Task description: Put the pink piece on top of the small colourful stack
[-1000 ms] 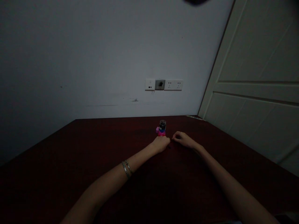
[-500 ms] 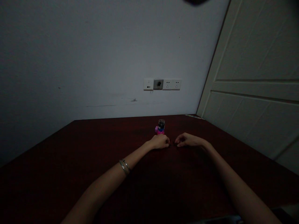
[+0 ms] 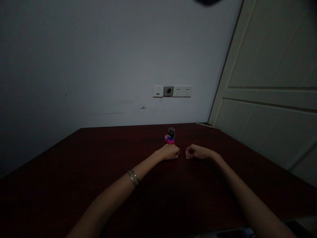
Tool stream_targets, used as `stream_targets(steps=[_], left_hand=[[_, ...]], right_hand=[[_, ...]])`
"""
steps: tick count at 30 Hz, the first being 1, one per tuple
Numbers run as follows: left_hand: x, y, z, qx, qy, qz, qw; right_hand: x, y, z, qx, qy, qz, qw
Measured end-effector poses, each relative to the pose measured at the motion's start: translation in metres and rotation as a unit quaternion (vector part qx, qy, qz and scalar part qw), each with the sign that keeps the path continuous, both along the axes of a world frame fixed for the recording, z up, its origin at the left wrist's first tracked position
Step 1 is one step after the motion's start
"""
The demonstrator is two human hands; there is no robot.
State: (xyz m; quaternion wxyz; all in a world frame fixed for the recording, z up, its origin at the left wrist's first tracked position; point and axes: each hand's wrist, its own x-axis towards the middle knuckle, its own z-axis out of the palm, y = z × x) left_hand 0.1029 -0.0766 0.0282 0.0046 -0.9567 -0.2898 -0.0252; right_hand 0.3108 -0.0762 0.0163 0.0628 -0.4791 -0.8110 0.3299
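Note:
My left hand (image 3: 169, 152) rests curled on the dark red tabletop (image 3: 138, 138), just in front of a small glass jar (image 3: 171, 134) with dark contents and a blue band. A bright pink object (image 3: 169, 140), possibly a toy or ribbon, sits at the jar's base, and its lower part is close behind my left knuckles. My right hand (image 3: 198, 151) lies loosely curled a short gap to the right, touching nothing visible except the table. Neither hand shows anything held. Two thin silver bracelets (image 3: 132, 177) circle my left wrist.
A white wall plate with sockets and a switch (image 3: 172, 91) is set in the wall behind the table. A pale panelled door (image 3: 262, 72) stands along the right side. A flat pale strip (image 3: 204, 125) lies in the far right table corner.
My right hand has dropped lower on the table, with its fingers curled in more. My left hand has barely moved, and the view has tilted slightly.

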Motion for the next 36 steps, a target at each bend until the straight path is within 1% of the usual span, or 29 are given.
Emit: stream_targets(steps=[3,6,9,12,13,15,17,20,25,28,33,36], left_hand=[[0.001,-0.004,0.001,0.008,-0.003,-0.002,1.000],[0.001,-0.004,0.011,-0.020,-0.043,-0.010,0.999],[-0.002,0.002,0.033,-0.035,-0.160,0.022,0.986],[-0.009,0.016,0.060,-0.012,-0.288,0.062,0.956],[-0.012,0.021,0.069,-0.003,-0.315,0.074,0.946],[-0.017,0.032,0.082,0.007,-0.340,0.093,0.936],[-0.020,0.042,0.089,0.015,-0.348,0.106,0.931],[-0.023,0.051,0.088,0.015,-0.335,0.109,0.936],[-0.023,0.059,0.076,-0.002,-0.306,0.104,0.946],[-0.024,0.062,0.071,-0.026,-0.303,0.096,0.948],[-0.024,0.065,0.066,-0.066,-0.319,0.102,0.940],[-0.025,0.065,0.064,-0.070,-0.337,0.120,0.931]], right_hand=[[-0.003,-0.003,0.001,0.002,-0.003,0.002,1.000],[-0.005,-0.006,0.003,0.005,-0.007,0.003,1.000],[-0.006,-0.008,0.005,0.013,-0.003,-0.001,1.000],[-0.006,-0.006,0.004,0.009,0.003,-0.004,1.000],[-0.006,-0.005,0.003,0.007,0.005,-0.004,1.000],[-0.004,-0.002,0.000,0.006,0.009,-0.006,1.000],[-0.003,0.000,-0.003,0.007,0.011,-0.009,1.000],[-0.002,0.002,-0.004,0.006,0.009,-0.011,1.000],[-0.004,-0.002,0.000,0.003,0.006,-0.017,1.000],[-0.005,-0.003,0.002,0.005,0.002,-0.020,1.000],[-0.006,-0.003,0.002,0.003,0.005,-0.021,1.000],[-0.006,-0.003,0.001,0.003,0.006,-0.024,1.000]])
